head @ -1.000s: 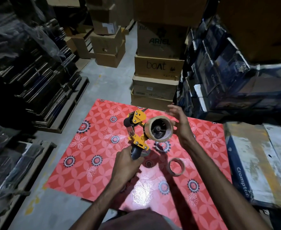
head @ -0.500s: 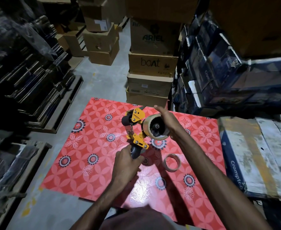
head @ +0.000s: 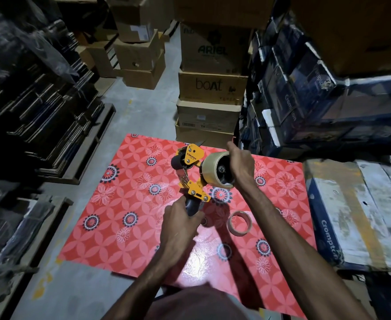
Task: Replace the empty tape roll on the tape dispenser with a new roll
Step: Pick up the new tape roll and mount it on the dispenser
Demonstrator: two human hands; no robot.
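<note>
I hold a yellow tape dispenser (head: pixel 191 172) up above a red flowered mat (head: pixel 125 204). My left hand (head: pixel 178 225) is closed around its dark handle. A full brown tape roll (head: pixel 209 168) sits on the dispenser's hub. My right hand (head: pixel 241 163) grips the right side of that roll, fingers curled over its far rim. An empty cardboard tape core (head: pixel 239 223) lies flat on the mat, below the roll and right of my left hand.
Stacked cardboard boxes (head: pixel 213 86) stand just beyond the mat. Dark blue cartons (head: pixel 305 93) pile up at the right, and a worn carton (head: pixel 351 211) borders the mat's right edge. Black bundles on pallets (head: pixel 39 112) line the left. Grey floor (head: pixel 139 107) runs between.
My right hand has shifted from an open touch on the roll's right side to a firm grip over its rim. The dispenser stays held in my left hand.
</note>
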